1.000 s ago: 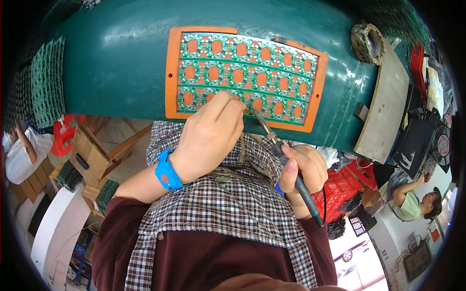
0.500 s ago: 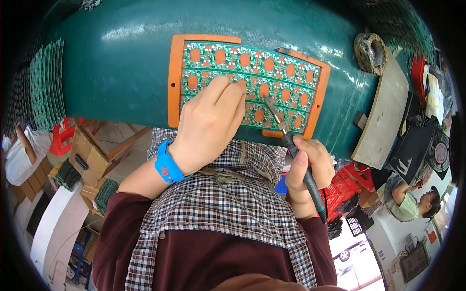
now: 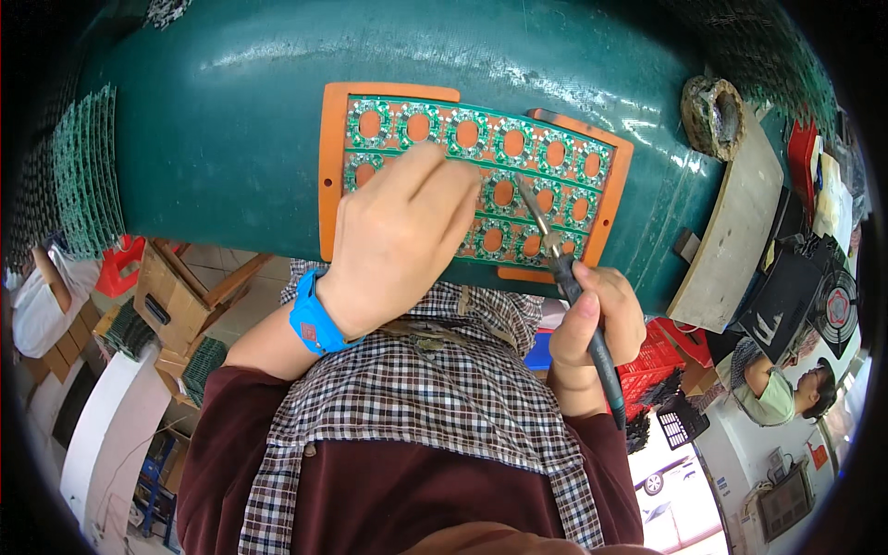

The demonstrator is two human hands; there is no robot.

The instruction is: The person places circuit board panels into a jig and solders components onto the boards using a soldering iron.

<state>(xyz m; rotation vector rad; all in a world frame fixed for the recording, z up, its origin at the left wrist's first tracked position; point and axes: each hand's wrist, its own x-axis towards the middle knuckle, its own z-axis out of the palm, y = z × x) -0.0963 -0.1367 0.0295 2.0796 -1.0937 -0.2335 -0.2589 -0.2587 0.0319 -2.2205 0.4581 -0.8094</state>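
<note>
A panel of green circuit boards (image 3: 490,159), each with a round opening, lies in an orange holder (image 3: 332,199) on a green work surface. My right hand (image 3: 601,319) is closed around the dark handle of a soldering iron (image 3: 563,270). Its metal tip points up and left, over the panel's middle row; whether it touches a board I cannot tell. My left hand (image 3: 393,236) lies over the panel's left part, fingers pinched together left of the tip. Anything between those fingertips is too small or hidden to make out. Several boards are covered by this hand.
A hollow brownish ring-shaped object (image 3: 711,117) stands at the far right, beside a grey board (image 3: 731,236). Green mesh-like stacks (image 3: 85,176) rise at the left edge. A red crate (image 3: 647,365) is below the table on the right, and a person (image 3: 786,393) sits farther off.
The iron's tip has shifted up and right across the panel, away from a middle-row opening. My left hand stays pinched over the boards, slightly farther right. The whole table appears a little lower.
</note>
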